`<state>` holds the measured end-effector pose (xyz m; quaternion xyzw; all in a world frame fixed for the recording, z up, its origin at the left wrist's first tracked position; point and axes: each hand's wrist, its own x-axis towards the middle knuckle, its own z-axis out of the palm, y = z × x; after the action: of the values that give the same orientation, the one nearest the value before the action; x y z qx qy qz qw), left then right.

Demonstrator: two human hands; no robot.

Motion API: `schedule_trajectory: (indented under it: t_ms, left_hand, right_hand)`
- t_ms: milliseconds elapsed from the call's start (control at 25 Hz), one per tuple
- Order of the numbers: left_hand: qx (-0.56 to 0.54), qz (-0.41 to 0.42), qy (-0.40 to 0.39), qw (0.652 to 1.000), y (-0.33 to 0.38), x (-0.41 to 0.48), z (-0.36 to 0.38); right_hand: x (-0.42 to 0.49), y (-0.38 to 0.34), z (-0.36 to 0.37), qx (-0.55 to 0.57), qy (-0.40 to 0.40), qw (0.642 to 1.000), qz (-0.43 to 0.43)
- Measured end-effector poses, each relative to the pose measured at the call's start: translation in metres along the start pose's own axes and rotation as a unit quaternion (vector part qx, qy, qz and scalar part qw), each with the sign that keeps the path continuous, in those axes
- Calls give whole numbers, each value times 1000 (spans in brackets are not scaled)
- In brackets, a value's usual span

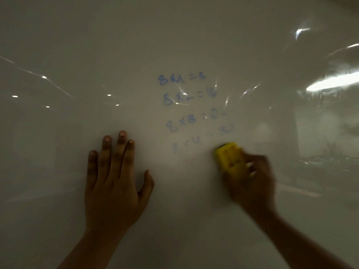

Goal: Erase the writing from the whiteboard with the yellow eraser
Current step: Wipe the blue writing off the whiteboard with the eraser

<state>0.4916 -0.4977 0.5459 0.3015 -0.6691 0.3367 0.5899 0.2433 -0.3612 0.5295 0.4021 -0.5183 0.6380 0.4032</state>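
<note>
A glossy whiteboard [97, 45] fills the whole view. Blue handwritten sums [191, 105] run down its middle in several lines, smeared and faint, the lowest line almost gone. My right hand [251, 181] grips the yellow eraser [230, 157] and presses it on the board just below and right of the lowest line; hand and eraser are motion-blurred. My left hand [114, 181] lies flat on the board with fingers spread, to the left of the writing, holding nothing.
Bright reflections of ceiling lights [330, 82] glare on the board's right side, and small light spots [44, 77] dot its left. No board edge or tray is in view.
</note>
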Motion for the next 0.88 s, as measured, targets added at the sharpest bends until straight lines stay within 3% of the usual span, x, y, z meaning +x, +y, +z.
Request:
schedule_trajectory:
  t_ms: [80, 120, 200, 280, 400, 600, 720, 800, 880]
  left_hand:
    - [1, -2, 3, 1000, 0, 0, 1]
    - [2, -1, 4, 1000, 0, 0, 1]
    - [2, -3, 2, 1000, 1, 0, 1]
    - [5, -1, 0, 1000, 1, 0, 1]
    - [4, 1, 0, 1000, -1, 1, 0]
    - [9, 1, 1, 1000, 1, -1, 2]
    - [9, 3, 6, 1000, 0, -1, 2]
    - [15, 4, 4, 1000, 0, 0, 1]
    - [19, 6, -2, 1000, 0, -1, 1]
  right_hand:
    - [50, 25, -15, -27, 91, 981, 170]
    - [64, 29, -16, -47, 97, 977, 183]
    - [68, 5, -3, -25, 74, 989, 129]
    - [36, -29, 15, 7, 3, 1000, 26]
    - [-4, -39, 16, -15, -110, 989, -95]
    - [36, -20, 7, -30, 21, 996, 80]
    - [18, -58, 23, -3, -68, 997, -25]
    - [5, -70, 21, -55, -148, 980, -124]
    - [14, -65, 14, -114, -148, 974, -128]
